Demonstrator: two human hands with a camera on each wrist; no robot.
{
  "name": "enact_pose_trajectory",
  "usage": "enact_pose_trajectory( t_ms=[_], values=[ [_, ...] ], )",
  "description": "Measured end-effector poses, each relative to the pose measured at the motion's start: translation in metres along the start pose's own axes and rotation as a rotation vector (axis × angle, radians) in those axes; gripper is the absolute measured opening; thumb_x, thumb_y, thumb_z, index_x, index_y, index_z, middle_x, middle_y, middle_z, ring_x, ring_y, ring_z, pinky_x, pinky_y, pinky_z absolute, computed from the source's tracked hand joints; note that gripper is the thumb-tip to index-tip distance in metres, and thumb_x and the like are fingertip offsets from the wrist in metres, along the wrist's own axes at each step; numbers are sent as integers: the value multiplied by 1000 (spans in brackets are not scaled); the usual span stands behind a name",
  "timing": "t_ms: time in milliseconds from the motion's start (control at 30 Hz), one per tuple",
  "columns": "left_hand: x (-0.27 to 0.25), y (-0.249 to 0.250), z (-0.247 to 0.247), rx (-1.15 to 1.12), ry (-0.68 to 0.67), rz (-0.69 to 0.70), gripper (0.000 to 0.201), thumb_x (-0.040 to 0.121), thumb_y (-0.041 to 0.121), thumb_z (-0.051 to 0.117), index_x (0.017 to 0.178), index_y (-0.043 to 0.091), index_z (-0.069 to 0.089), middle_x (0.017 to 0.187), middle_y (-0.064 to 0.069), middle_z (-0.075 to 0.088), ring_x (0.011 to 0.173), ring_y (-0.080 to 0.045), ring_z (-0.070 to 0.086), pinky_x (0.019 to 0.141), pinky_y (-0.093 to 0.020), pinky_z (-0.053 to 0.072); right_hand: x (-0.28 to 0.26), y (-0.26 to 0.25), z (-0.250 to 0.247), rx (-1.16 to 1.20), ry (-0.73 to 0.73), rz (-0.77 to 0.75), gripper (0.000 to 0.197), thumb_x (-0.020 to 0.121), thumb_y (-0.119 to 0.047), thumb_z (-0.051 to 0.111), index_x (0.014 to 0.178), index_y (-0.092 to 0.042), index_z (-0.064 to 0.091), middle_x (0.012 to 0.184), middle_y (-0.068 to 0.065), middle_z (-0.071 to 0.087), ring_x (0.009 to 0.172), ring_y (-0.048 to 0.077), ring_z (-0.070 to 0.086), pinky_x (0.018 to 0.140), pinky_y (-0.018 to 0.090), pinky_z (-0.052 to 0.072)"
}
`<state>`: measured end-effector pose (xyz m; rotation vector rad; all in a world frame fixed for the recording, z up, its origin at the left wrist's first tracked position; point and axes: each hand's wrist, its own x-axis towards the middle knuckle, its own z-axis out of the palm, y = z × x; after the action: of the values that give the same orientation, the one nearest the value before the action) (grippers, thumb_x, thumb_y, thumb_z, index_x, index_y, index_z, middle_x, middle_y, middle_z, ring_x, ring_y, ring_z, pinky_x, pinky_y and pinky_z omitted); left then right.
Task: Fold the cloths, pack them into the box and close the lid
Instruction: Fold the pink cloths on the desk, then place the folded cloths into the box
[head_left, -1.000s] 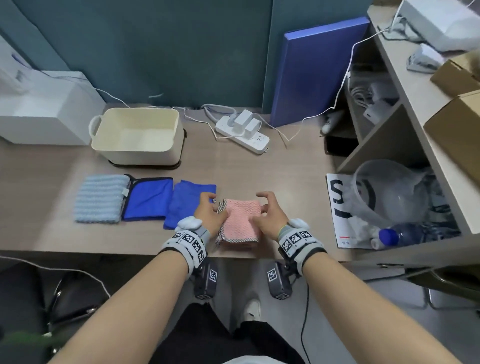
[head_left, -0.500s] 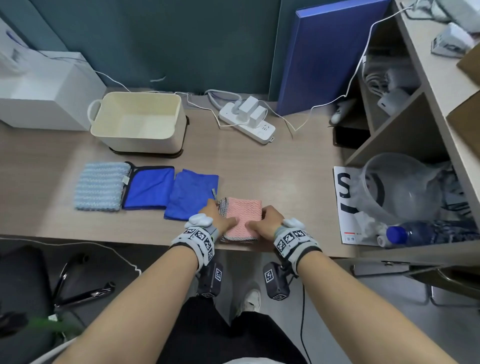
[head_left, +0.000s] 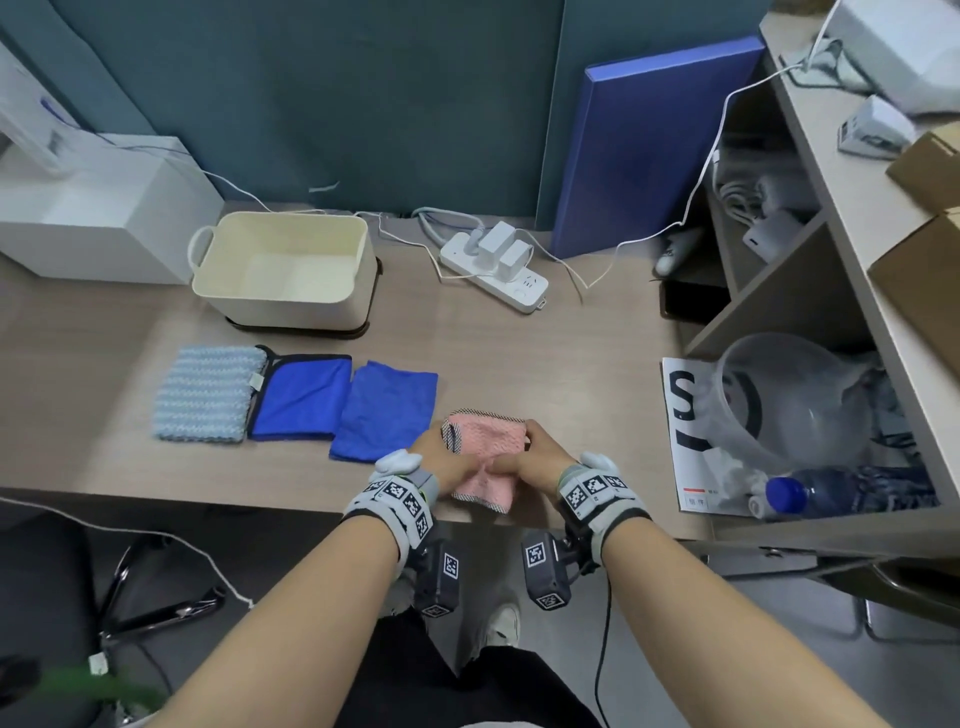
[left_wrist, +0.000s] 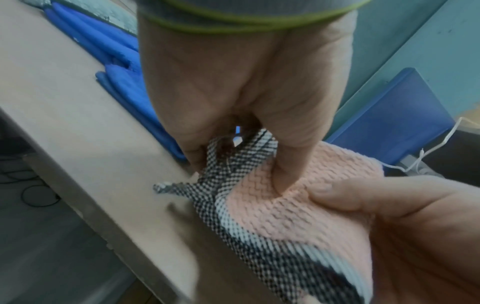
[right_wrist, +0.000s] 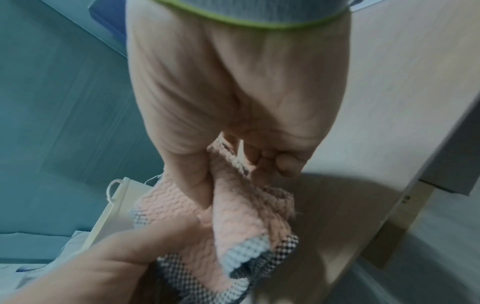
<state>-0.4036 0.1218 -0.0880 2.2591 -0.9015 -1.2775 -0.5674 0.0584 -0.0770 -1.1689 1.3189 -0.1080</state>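
A folded pink cloth (head_left: 488, 441) with a black-and-white checked border lies at the table's front edge, bunched between both hands. My left hand (head_left: 447, 460) pinches its left side, thumb on top, as the left wrist view shows on the pink cloth (left_wrist: 293, 197). My right hand (head_left: 535, 457) grips the right side of the pink cloth (right_wrist: 233, 209), fingers curled under it. Three folded cloths lie in a row to the left: a light blue cloth (head_left: 208, 395), a blue cloth with dark trim (head_left: 301, 397) and a blue cloth (head_left: 387, 410). The cream box (head_left: 208, 247) stands open behind them, empty inside.
A white power strip (head_left: 493, 273) with cables lies behind the cloths. A white appliance (head_left: 104, 208) sits at the back left. A blue board (head_left: 649, 145) leans on the wall. A shelf unit with a plastic jug (head_left: 789, 400) and bottle (head_left: 810, 491) bounds the right side.
Both hands have closed in on the pink cloth and gathered it up from its sides; it now bunches between them and hangs slightly over the table's front edge.
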Motion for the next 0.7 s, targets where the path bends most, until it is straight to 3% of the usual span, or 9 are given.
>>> enact_pose_trajectory(
  t_ms=[100, 200, 300, 367, 467, 500, 567, 600, 700],
  values=[
    [-2, 8, -20, -97, 8, 60, 72, 54, 43, 79, 118, 21, 57, 102, 2, 72, 96, -20, 70, 90, -40, 57, -3, -21, -5, 23, 4, -69, 52, 74, -9, 85, 115, -15, 54, 112, 13, 72, 102, 28, 70, 93, 39, 58],
    [-10, 21, -51, -170, 74, 69, 68, 63, 33, 87, 118, 18, 49, 104, 0, 68, 96, -20, 67, 90, -33, 53, -6, -48, -5, 55, 36, -150, 40, 83, -4, 79, 109, -19, 53, 103, 8, 68, 87, 17, 65, 76, 23, 56],
    [-7, 31, -80, -317, 127, 124, 76, 59, 42, 86, 119, 27, 43, 113, -10, 69, 96, -24, 70, 93, -40, 56, -3, -78, 1, 60, 56, -224, 44, 83, -14, 81, 112, -17, 48, 104, 6, 64, 92, 20, 65, 85, 36, 57],
    [-8, 37, -107, -345, 202, 164, 75, 62, 47, 81, 120, 29, 37, 114, -15, 67, 92, -30, 70, 87, -42, 56, 0, -104, 13, 66, 67, -263, 48, 83, -18, 82, 110, -16, 42, 101, 4, 62, 90, 22, 66, 85, 47, 60],
    [-12, 50, -139, -294, 291, 240, 53, 88, 20, 72, 125, 23, 35, 111, -5, 60, 83, -27, 64, 69, -16, 48, 7, -137, 29, 50, 95, -321, 46, 89, -13, 77, 111, -16, 37, 100, 4, 61, 85, 20, 65, 72, 40, 61],
    [-12, 53, -147, -304, 298, 282, 47, 90, 14, 68, 122, 26, 37, 115, -3, 58, 87, -26, 64, 73, -17, 49, 8, -146, 32, 40, 98, -330, 46, 90, -12, 75, 114, -15, 37, 101, 4, 61, 86, 20, 66, 69, 38, 60],
    [-3, 54, -167, -315, 249, 359, 45, 86, 5, 62, 113, 37, 45, 125, -4, 58, 98, -29, 63, 91, -36, 50, 15, -167, 41, 6, 86, -361, 47, 92, -12, 73, 120, -13, 35, 101, 2, 59, 86, 20, 65, 61, 32, 58],
    [5, 52, -179, -299, 215, 392, 46, 86, -2, 58, 111, 36, 50, 126, -4, 59, 100, -27, 60, 92, -39, 48, 20, -178, 48, -29, 93, -378, 48, 93, -11, 72, 122, -13, 35, 100, 1, 58, 84, 18, 64, 57, 27, 55],
    [24, 52, -211, -253, 127, 431, 41, 89, -17, 47, 108, 13, 67, 118, 0, 63, 91, -12, 60, 76, -14, 47, 37, -209, 65, -120, 83, -410, 47, 93, -11, 71, 120, -15, 32, 100, 2, 59, 81, 17, 64, 49, 18, 49]
  ],
)
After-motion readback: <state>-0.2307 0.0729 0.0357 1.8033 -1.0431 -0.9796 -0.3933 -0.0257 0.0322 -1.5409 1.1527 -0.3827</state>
